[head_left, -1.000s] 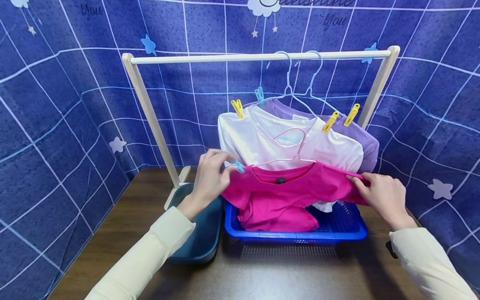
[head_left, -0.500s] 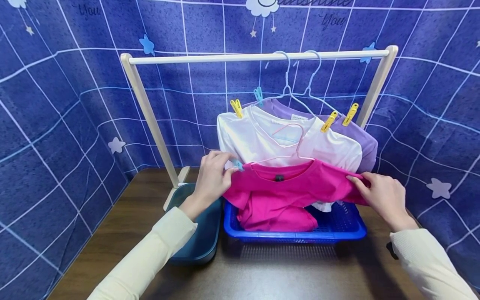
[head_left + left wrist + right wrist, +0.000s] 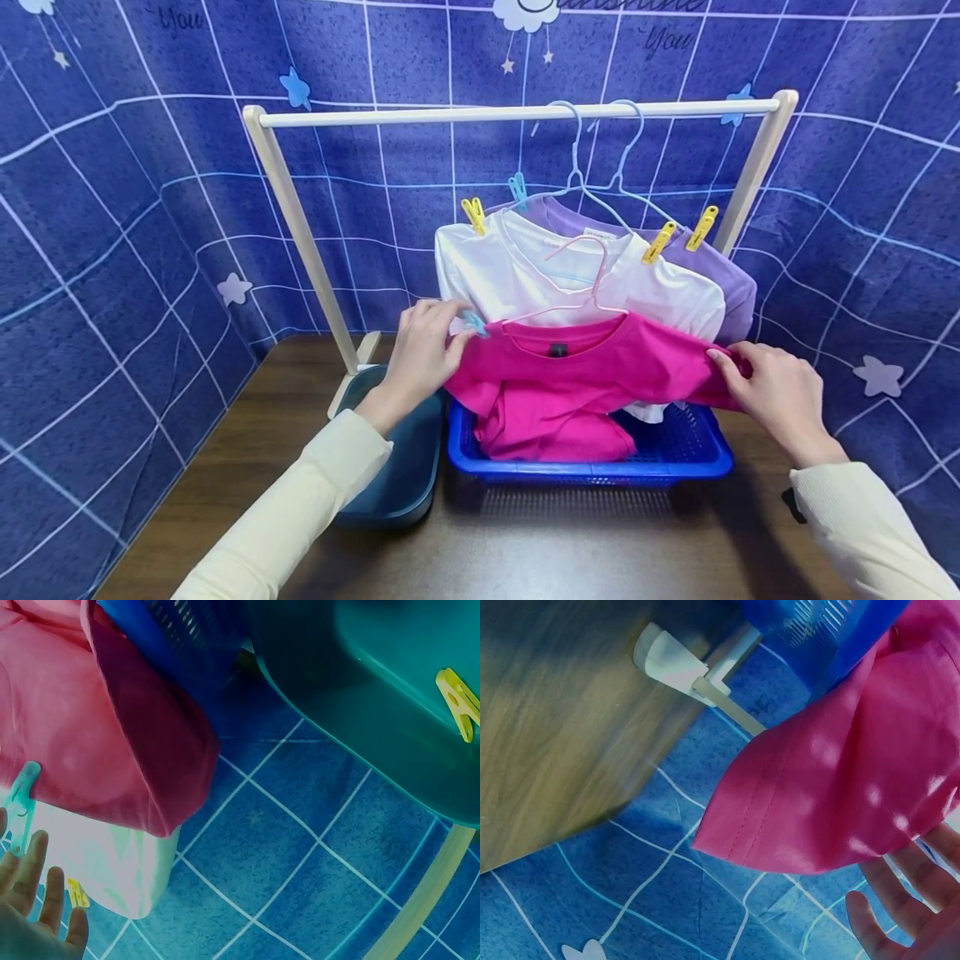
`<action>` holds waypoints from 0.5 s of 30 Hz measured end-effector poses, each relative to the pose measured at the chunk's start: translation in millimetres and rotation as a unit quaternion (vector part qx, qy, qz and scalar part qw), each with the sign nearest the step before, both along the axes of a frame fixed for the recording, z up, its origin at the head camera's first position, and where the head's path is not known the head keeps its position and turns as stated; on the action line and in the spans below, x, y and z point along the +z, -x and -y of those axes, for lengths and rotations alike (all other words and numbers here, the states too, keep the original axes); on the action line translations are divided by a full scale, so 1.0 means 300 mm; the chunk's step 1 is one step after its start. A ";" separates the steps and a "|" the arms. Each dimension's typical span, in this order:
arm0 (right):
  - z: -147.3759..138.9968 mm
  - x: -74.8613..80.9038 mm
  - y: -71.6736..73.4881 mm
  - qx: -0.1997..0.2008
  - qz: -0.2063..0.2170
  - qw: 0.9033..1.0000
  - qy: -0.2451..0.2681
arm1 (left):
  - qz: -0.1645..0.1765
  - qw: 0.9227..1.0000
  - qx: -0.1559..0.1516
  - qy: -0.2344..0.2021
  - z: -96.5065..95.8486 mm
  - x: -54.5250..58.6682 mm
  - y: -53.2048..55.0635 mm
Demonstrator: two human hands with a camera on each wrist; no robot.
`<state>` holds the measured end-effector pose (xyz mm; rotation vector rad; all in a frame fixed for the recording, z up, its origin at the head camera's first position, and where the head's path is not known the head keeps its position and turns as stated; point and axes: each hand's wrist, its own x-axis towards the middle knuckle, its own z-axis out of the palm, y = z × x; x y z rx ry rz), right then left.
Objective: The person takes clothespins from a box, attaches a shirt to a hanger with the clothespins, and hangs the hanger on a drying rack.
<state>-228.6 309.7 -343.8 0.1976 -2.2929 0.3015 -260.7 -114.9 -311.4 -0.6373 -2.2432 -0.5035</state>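
Observation:
A pink T-shirt (image 3: 558,400) is spread across a pink hanger (image 3: 598,287), its lower part bunched in the blue basket (image 3: 592,472). At the shirt's left shoulder my left hand (image 3: 420,354) pinches a light blue clothespin (image 3: 474,323). The left wrist view shows that clothespin (image 3: 24,799) biting the shirt's edge, fingertips against its lower end. My right hand (image 3: 780,396) grips the sleeve on the opposite side between thumb and fingers. In the right wrist view the sleeve (image 3: 810,795) drapes over those fingers, hiding the tips.
Behind, a white T-shirt (image 3: 487,271) and a purple T-shirt (image 3: 731,287) hang from the rack's rail (image 3: 405,117), held with yellow and blue clothespins. A teal bin (image 3: 393,504) stands left of the basket; a yellow clothespin (image 3: 459,705) lies inside. Patterned cloth surrounds the table.
My right hand has shifted slightly right and outward, drawing the sleeve with it. The pink hanger and the shirt's neckline have risen a little. My left hand stays at the clothespin.

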 end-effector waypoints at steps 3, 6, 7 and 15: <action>0.001 -0.002 0.001 -0.003 -0.007 1.000 0.000 | 0.007 1.000 0.003 0.004 0.013 -0.005 0.001; 0.002 -0.003 0.002 -0.004 -0.014 1.000 -0.001 | 0.012 1.000 0.010 0.010 0.034 -0.016 0.002; 0.003 -0.003 0.003 -0.004 -0.017 1.000 -0.002 | 0.014 1.000 0.013 0.012 0.042 -0.021 0.003; 0.003 -0.006 0.006 0.000 -0.030 1.000 -0.004 | 0.038 0.997 0.060 0.021 0.116 -0.075 0.017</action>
